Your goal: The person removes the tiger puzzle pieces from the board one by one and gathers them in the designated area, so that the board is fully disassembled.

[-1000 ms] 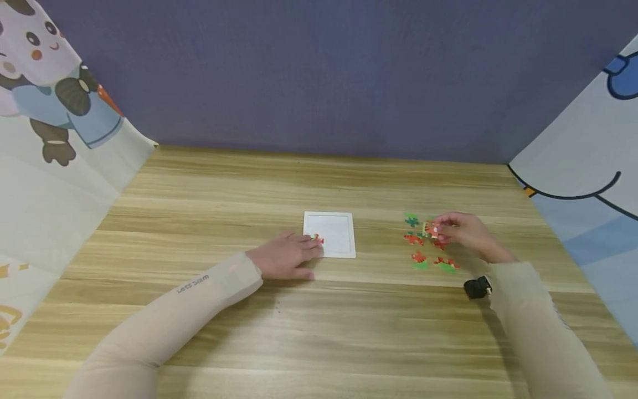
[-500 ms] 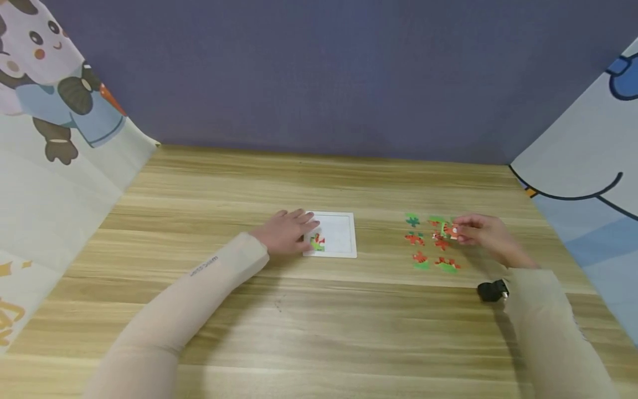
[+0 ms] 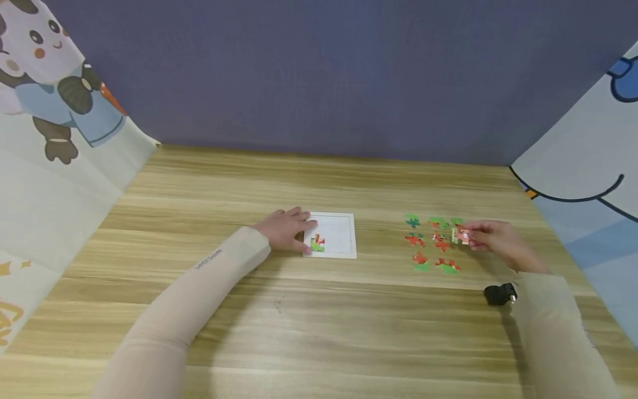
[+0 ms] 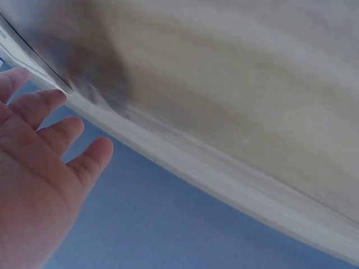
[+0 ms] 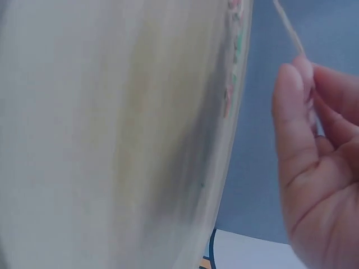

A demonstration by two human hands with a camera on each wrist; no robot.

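Note:
My right hand (image 3: 503,241) pinches a jigsaw puzzle piece (image 3: 459,235), orange and white with pale green, between thumb and fingers over the right end of the loose pieces. In the right wrist view this piece (image 5: 290,28) shows edge-on as a thin strip above the fingertips. A white square puzzle tray (image 3: 341,235) lies at mid-table, with a red and green puzzle piece (image 3: 317,244) in its lower left corner. At the tray's left edge is my left hand (image 3: 285,230), fingers spread and holding nothing. The left wrist view shows those fingers (image 4: 92,159) apart.
Several loose puzzle pieces (image 3: 441,242) lie in rough rows on the wooden table (image 3: 319,321), right of the tray. A black device (image 3: 500,294) is at the right wrist. A dark blue partition (image 3: 319,77) stands behind, with cartoon-printed panels at both sides.
The right hand has moved right across the loose pieces, carrying its puzzle piece. My left hand has drawn back from the tray's corner to its left edge, uncovering the piece there.

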